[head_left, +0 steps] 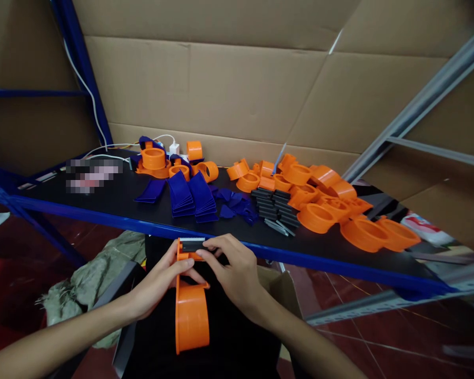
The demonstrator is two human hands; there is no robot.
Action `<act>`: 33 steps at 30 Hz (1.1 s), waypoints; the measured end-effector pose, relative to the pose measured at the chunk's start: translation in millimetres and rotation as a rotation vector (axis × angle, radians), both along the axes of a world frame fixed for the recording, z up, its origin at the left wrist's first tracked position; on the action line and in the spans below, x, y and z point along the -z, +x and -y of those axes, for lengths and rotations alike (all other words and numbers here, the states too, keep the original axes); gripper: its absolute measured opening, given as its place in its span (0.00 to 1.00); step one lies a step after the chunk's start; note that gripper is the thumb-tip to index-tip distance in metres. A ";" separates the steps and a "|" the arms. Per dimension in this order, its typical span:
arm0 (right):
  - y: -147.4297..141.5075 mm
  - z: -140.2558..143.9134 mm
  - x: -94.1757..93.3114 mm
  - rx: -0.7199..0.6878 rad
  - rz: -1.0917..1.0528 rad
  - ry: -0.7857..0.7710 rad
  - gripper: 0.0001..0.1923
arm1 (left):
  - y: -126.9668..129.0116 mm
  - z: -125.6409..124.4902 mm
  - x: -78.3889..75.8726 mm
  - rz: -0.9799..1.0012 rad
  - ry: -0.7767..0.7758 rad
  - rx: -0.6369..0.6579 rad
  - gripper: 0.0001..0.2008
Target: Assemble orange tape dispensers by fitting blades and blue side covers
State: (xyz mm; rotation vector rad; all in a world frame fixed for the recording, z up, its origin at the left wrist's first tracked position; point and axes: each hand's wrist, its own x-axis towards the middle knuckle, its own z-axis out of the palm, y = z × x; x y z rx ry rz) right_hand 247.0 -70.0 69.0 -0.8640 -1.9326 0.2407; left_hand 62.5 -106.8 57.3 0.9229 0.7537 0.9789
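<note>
In front of my lap, my left hand (176, 267) grips an orange tape dispenser (193, 318) by its narrow upper part, thumb across the front. The round drum of the dispenser hangs below. At its top end sits a black strip (193, 246) with a silver serrated blade (191, 239) along its upper edge. My right hand (231, 266) pinches the right end of this black strip between thumb and fingers. Whether the strip is fully seated in the orange frame I cannot tell.
On the black shelf (114, 205) lie orange dispenser bodies (318, 217), stacked blue plates (179, 195), small blue pieces (237, 202), black strips (266, 202) and silver blades (276, 227). Its blue front edge (114, 217) runs just beyond my hands. A grey-green sack (102, 268) lies below left.
</note>
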 end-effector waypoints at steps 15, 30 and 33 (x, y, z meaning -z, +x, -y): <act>39.1 -42.5 -46.5 0.174 0.305 0.053 0.14 | -4.1 -6.2 -1.1 0.152 -0.201 0.002 0.16; 47.8 -162.1 -69.0 0.248 0.663 -0.130 0.21 | -1.5 -4.0 -4.5 0.112 -0.224 -0.041 0.15; 52.3 -148.7 -76.4 0.118 0.497 -0.162 0.22 | -3.4 -5.8 -2.8 0.146 -0.238 -0.042 0.17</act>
